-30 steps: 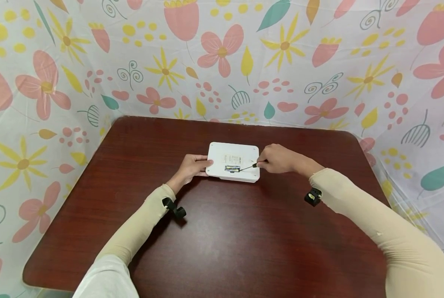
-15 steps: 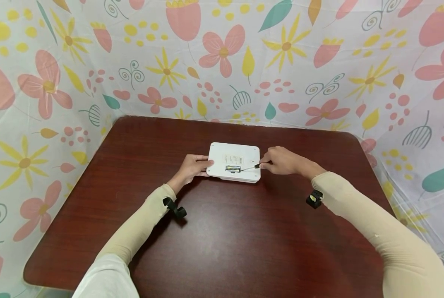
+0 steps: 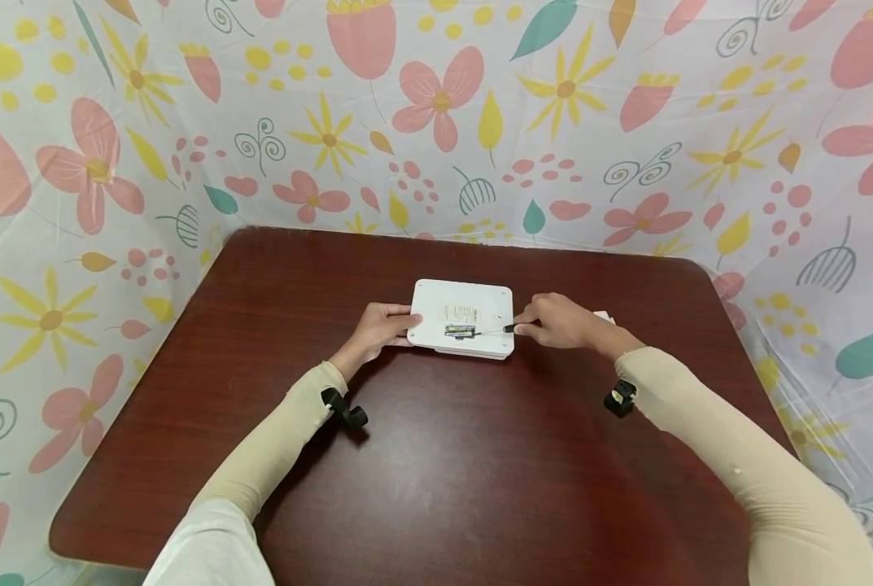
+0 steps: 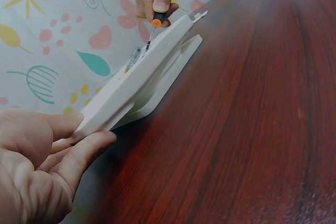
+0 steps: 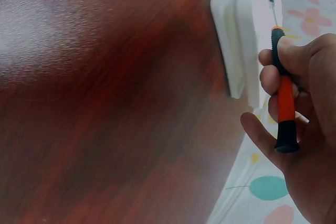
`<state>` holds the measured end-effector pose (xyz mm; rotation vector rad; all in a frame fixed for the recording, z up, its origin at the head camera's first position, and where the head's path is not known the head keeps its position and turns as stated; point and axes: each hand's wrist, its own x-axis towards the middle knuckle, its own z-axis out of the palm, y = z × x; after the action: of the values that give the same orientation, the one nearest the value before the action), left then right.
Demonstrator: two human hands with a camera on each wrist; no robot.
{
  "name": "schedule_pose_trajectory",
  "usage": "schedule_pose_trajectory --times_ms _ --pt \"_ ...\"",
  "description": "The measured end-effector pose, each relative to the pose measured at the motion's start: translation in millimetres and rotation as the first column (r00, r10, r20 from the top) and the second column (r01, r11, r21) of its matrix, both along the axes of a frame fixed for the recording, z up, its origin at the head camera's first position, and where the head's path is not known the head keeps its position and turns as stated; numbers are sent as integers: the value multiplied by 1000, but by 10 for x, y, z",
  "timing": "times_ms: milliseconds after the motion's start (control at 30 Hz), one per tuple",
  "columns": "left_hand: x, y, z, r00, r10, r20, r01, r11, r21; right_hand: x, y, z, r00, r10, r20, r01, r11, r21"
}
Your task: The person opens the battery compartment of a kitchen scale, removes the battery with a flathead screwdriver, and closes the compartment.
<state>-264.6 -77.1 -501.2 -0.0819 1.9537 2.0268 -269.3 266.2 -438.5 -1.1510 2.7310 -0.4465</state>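
Note:
A flat white device (image 3: 473, 313) with rounded corners lies underside up on the table. Its underside carries a printed label (image 3: 460, 312) and an uncovered battery slot with batteries (image 3: 460, 330) in it. My left hand (image 3: 380, 330) grips the device's left edge; in the left wrist view, thumb and fingers (image 4: 86, 153) pinch its corner. From the right side, my right hand (image 3: 556, 320) holds a screwdriver (image 5: 285, 98) with an orange and black handle, fingers wrapped round it. The screwdriver's thin shaft (image 3: 489, 330) reaches over the device, its tip right at the batteries' right end.
The dark red-brown wooden table (image 3: 407, 456) extends around the device. A small white object (image 3: 604, 316) shows partly behind my right wrist. Flowered cloth (image 3: 436, 122) hangs at the table's back and sides. Black mounts (image 3: 344, 408) sit on both sleeves.
My right hand has shifted slightly right and nearer to me, and the screwdriver lies flatter in the view. A small white object has come into sight behind the right wrist.

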Motion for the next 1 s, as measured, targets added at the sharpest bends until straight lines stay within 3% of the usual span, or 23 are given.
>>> schedule_pose_trajectory --times_ms 633,833,1000 --pt "-11 -8 -9 1000 0 18 0 1000 26 39 78 -113 998 -7 -55 4 998 -60" --pt "-12 -5 -10 1000 -1 17 1 1000 26 111 86 -83 998 -60 -31 57 995 -86" --pt "-13 -12 -15 1000 1 16 -1 1000 27 205 90 -5 982 -187 18 188 969 -163"
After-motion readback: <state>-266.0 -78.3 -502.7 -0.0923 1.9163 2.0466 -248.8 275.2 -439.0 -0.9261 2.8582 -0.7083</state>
